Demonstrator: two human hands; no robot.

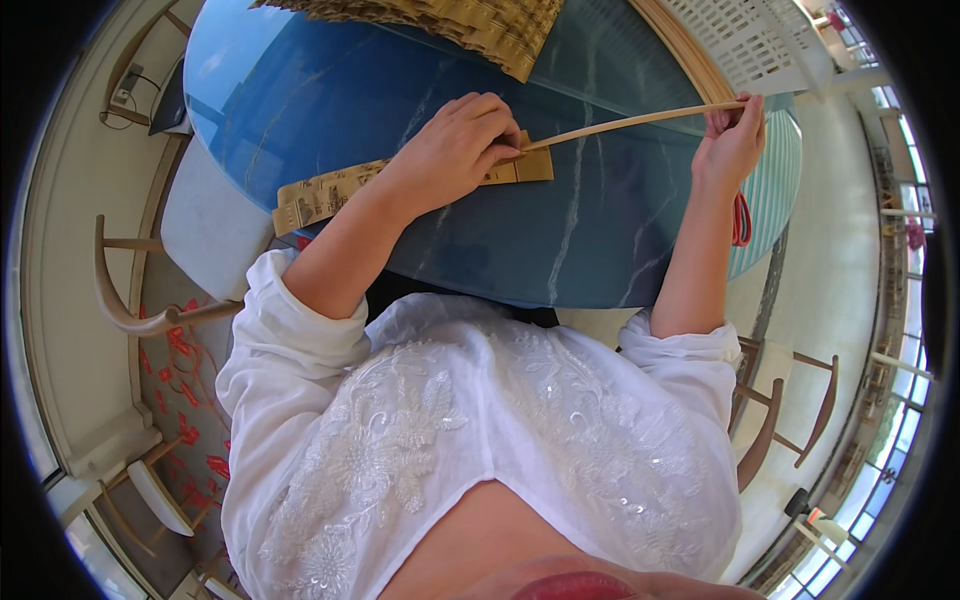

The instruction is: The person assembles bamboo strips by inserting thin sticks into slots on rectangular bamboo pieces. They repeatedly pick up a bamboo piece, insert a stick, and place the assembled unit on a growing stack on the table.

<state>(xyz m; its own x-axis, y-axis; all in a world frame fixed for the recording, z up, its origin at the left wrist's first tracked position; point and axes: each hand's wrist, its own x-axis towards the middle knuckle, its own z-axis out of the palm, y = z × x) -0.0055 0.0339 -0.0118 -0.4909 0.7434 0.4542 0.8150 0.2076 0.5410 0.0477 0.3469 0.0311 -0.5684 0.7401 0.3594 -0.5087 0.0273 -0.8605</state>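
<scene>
My right hand [733,140] pinches one end of a long, pale wooden chopstick [625,123]; whether it is one or a pair held together I cannot tell. Its other end reaches the fingertips of my left hand [462,145]. A long, narrow brown paper chopstick sleeve [325,197] with dark print lies flat on the table beneath my left hand and wrist. The left thumb and fingers are closed at the sleeve's right part, over the stick's tip, hiding whether the tip is inside the sleeve.
A thick stack of brown paper sleeves [450,28] lies at the far side of the blue marbled table [560,230]. More pale chopsticks [685,45] lie at the far right beside a white perforated basket [750,40]. Something red [741,220] shows behind my right forearm. Wooden chairs [150,280] stand around.
</scene>
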